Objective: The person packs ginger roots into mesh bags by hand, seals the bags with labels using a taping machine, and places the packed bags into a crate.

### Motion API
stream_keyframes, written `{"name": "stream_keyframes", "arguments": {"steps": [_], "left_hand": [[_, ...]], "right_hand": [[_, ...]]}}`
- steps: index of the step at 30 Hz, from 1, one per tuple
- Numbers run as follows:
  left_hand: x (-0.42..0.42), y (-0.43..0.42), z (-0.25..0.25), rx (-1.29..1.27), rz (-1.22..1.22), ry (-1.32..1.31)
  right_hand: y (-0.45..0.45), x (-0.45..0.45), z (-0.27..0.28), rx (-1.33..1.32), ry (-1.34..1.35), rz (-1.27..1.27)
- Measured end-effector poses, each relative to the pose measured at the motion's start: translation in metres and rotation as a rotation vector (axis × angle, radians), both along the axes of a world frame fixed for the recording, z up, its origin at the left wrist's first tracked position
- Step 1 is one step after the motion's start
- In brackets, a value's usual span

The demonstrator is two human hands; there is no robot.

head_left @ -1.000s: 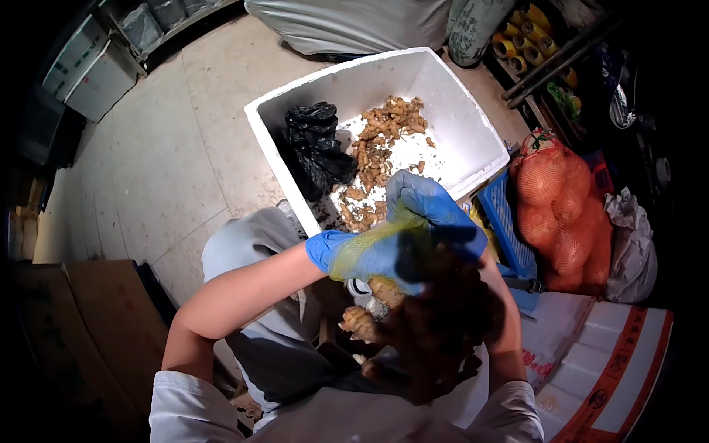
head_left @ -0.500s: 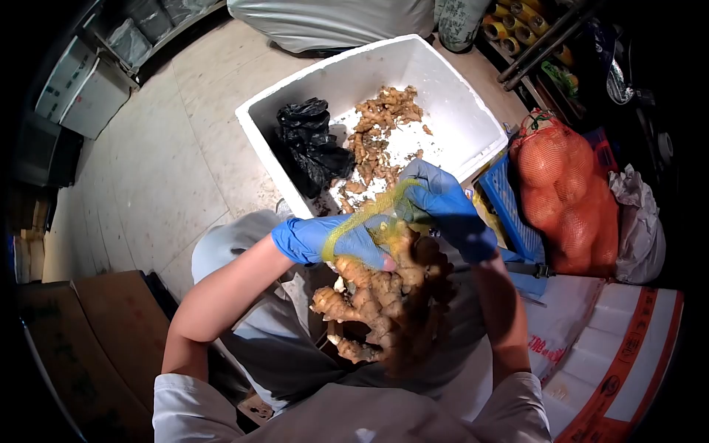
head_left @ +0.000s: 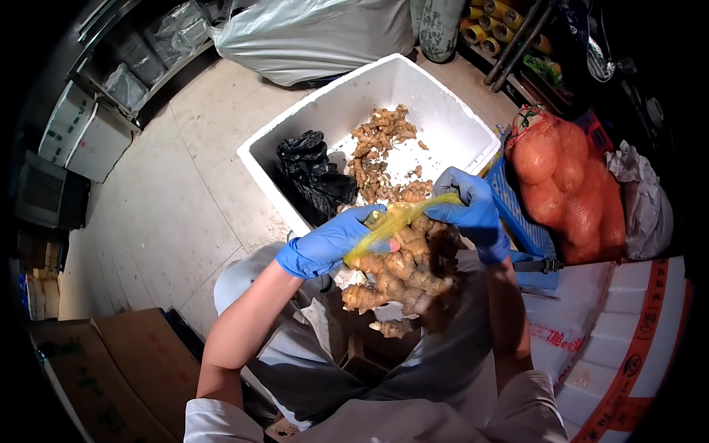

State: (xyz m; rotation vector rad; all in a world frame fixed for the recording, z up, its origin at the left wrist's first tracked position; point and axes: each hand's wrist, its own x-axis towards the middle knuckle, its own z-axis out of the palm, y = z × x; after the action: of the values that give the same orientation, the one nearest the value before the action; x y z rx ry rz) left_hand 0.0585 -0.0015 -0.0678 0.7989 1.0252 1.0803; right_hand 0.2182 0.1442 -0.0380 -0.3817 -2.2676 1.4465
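Observation:
A big knobbly ginger root (head_left: 402, 273) is held above my lap, with a yellow mesh net (head_left: 391, 221) over its upper end. My left hand (head_left: 332, 240), in a blue glove, closes around the net and the ginger's left side; bare skin shows at the thumb tip. With its blue-gloved fingers, my right hand (head_left: 473, 210) pinches the other end of the net, which is pulled taut between both hands. Just beyond them a white foam box (head_left: 354, 77) holds several loose pieces of ginger (head_left: 380, 133) and a crumpled black plastic bag (head_left: 310, 173).
A red net sack of round produce (head_left: 565, 184) stands at the right, beside a blue crate (head_left: 521, 210). White cartons with red tape (head_left: 635, 332) lie at the lower right. Brown cardboard boxes (head_left: 133, 362) sit at the lower left. A grey-covered bulk (head_left: 317, 37) stands behind the foam box.
My right hand has moved right, away from my left hand, and the net is stretched straighter between them. The ginger has shifted right and up in view. The camera view has also shifted slightly.

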Motion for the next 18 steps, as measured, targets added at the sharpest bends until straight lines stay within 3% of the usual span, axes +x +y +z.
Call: {"name": "stream_keyframes", "arguments": {"steps": [1,6,8,9,10,12,13,14,18], "left_hand": [[-0.002,0.001,0.001,-0.012,-0.004,0.105],[-0.009,-0.002,0.000,0.014,-0.094,0.112],[-0.009,-0.003,-0.001,-0.004,-0.159,0.174],[-0.005,-0.003,0.000,0.069,-0.215,0.232],[-0.001,-0.003,0.000,0.145,-0.270,0.290],[0.002,-0.003,-0.011,0.177,-0.269,0.339],[0.001,-0.005,-0.012,0.095,-0.204,0.112],[0.000,-0.006,-0.013,0.013,-0.136,-0.113],[-0.009,-0.004,-0.018,0.017,0.073,-0.118]], "right_hand": [[0.000,0.000,0.000,-0.027,-0.024,0.002],[-0.002,-0.006,-0.016,-0.096,-0.106,0.053],[-0.012,-0.015,-0.018,0.007,-0.006,0.007],[-0.014,-0.013,-0.010,0.083,-0.206,0.022],[-0.015,-0.014,-0.016,0.082,-0.209,0.019],[-0.017,-0.015,-0.029,0.393,0.004,-0.041],[-0.016,-0.010,-0.025,0.594,0.036,-0.053],[-0.014,-0.007,-0.019,0.595,0.036,-0.053],[0.000,0.008,-0.010,0.526,0.200,-0.188]]}}
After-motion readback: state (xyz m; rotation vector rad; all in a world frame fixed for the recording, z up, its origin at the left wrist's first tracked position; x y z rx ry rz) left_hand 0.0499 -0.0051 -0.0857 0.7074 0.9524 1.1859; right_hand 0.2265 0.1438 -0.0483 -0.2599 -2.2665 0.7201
